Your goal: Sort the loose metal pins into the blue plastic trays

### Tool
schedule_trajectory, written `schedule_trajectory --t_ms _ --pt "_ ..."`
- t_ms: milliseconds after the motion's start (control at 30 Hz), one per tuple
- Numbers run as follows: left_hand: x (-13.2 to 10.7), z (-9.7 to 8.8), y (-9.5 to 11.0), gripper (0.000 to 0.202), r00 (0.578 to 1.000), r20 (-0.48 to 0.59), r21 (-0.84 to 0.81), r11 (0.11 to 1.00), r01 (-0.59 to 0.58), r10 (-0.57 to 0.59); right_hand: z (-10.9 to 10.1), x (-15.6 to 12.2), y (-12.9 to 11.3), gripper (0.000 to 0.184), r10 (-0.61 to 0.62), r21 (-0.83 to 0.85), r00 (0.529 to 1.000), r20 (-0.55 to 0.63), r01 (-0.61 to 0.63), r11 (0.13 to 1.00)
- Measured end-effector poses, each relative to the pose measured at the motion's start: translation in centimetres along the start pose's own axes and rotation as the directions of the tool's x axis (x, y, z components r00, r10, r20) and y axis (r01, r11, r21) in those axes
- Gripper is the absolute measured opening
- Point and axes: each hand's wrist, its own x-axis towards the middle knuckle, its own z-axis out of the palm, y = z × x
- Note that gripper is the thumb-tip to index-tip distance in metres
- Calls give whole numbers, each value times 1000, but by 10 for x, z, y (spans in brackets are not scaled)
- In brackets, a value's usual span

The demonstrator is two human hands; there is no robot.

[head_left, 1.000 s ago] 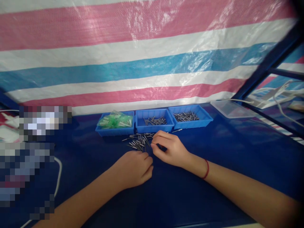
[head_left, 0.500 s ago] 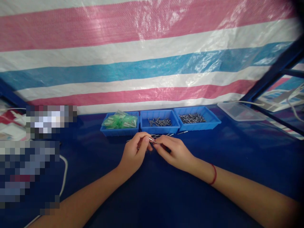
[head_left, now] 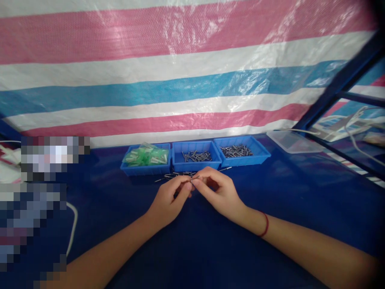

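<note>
Fingertips meet in front of the blue bins, where my left hand (head_left: pixel 172 200) and my right hand (head_left: pixel 217 194) both pinch a small metal pin (head_left: pixel 192 180). Most of the pin is hidden by the fingers, so its exact kind does not show. Behind the hands, several thin dark and silver rods (head_left: pixel 168 176) lie loose on the blue table (head_left: pixel 192 257). One more rod (head_left: pixel 225 169) rests just beyond my right hand.
Three blue bins stand in a row: the left bin (head_left: pixel 146 171) with green plastic packets (head_left: pixel 146 154), the middle bin (head_left: pixel 195 165) and right bin (head_left: pixel 246 161) with metal pins. A clear plastic lid (head_left: pixel 293 142) lies at right. A white cable (head_left: pixel 73 224) runs at left.
My right fingertips have moved in against the left ones, covering more of the metal pin. The whole view has shifted, with the bins now slightly further left.
</note>
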Motion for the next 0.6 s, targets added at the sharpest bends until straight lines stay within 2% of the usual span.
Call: schedule_trajectory --t_ms 167,400,467,600 --pt "2 -1 -3 24 1000 21 8 1000 15 -15 0 0 1 10 35 35 999 8 -36 999" --pt "1 -1 -3 26 998 60 -10 1000 -1 1 0 0 -2 8 7 49 1000 -12 -6 999" --pt "1 -1 -2 24 999 35 -4 1000 7 -7 0 0 -3 7 -25 10 1000 -19 26 1000" --pt "2 -1 -3 14 996 -94 55 998 -9 14 -1 1 -3 9 -48 -46 999 -10 47 998"
